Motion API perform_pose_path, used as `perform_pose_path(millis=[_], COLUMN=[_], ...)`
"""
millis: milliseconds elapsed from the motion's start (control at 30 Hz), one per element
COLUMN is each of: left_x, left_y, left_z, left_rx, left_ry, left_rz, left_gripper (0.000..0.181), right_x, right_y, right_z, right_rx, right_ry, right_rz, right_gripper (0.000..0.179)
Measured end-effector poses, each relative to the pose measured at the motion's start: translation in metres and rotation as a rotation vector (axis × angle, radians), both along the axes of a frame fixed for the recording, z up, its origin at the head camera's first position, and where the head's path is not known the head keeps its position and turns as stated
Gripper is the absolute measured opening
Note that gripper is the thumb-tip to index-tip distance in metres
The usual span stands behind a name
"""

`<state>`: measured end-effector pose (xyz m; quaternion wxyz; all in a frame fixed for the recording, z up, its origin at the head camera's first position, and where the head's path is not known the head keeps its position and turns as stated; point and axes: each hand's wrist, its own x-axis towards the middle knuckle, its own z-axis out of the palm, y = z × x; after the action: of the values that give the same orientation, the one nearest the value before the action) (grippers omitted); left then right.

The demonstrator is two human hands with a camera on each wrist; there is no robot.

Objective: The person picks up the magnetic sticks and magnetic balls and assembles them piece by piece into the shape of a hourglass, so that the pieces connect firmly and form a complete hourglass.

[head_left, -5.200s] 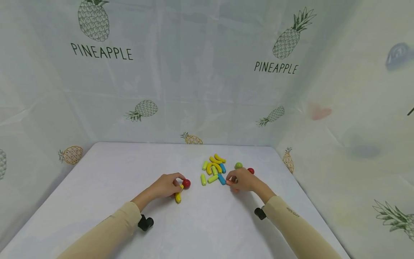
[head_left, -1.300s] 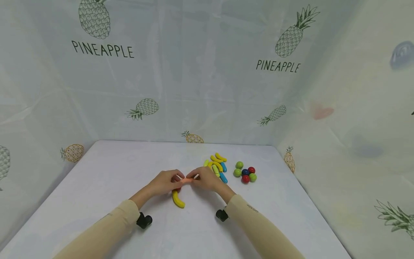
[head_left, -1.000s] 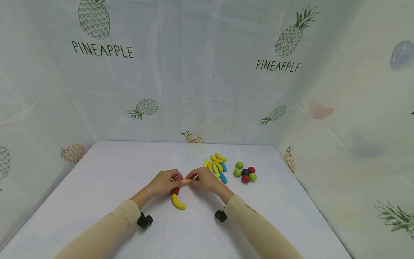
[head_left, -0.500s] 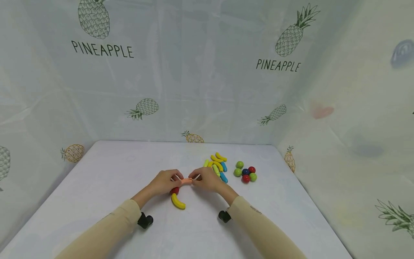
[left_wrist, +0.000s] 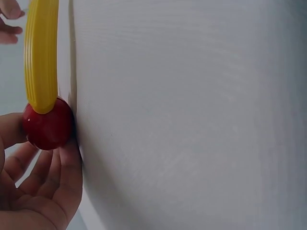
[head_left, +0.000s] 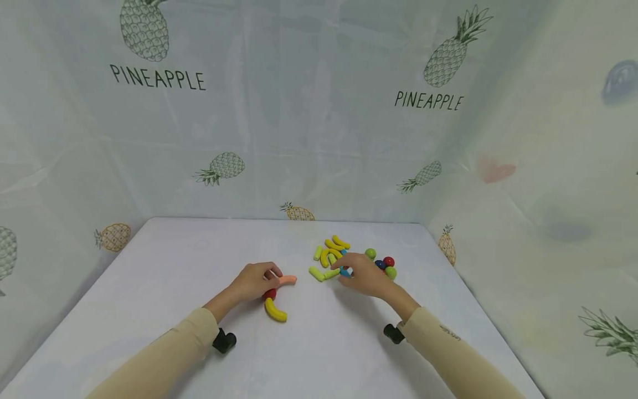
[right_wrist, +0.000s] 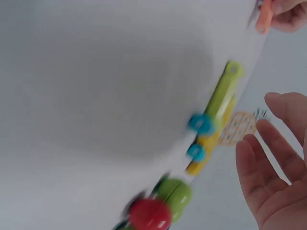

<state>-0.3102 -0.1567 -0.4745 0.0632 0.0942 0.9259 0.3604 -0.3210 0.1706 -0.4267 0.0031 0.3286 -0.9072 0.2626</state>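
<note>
A person's left hand pinched a red ball between thumb and fingers on a white tabletop. Touching the ball, a curved yellow rod ran out in front of the hand, its long axis slanting toward the wearer and to the right, its free end rightmost. Just right of the fingertips, an orange rod lay nearly crosswise, free end pointing right, the other end hidden by fingers.

The right hand, at the orange rod's free end half a second earlier, had moved rightward, digits spread and holding nothing, near blue rods. Yellow-green rods lay to its left.
</note>
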Motion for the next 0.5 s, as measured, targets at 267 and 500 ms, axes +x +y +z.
perform_pose_path(millis=[267, 500], left_x=[-0.001, 0.001], left_y=[0.001, 0.003], left_z=[0.002, 0.002], left_rx=[-0.030, -0.044], left_ry=[-0.009, -0.003], left_rz=[0.007, 0.018], left_gripper=[0.012, 0.012], right_x=[-0.004, -0.008], right_y=[0.067, 0.092], right_z=[-0.011, -0.020], right_rx=[0.073, 0.086], right_ry=[0.167, 0.167], right_rz=[-0.084, -0.139], right_gripper=[0.029, 0.033])
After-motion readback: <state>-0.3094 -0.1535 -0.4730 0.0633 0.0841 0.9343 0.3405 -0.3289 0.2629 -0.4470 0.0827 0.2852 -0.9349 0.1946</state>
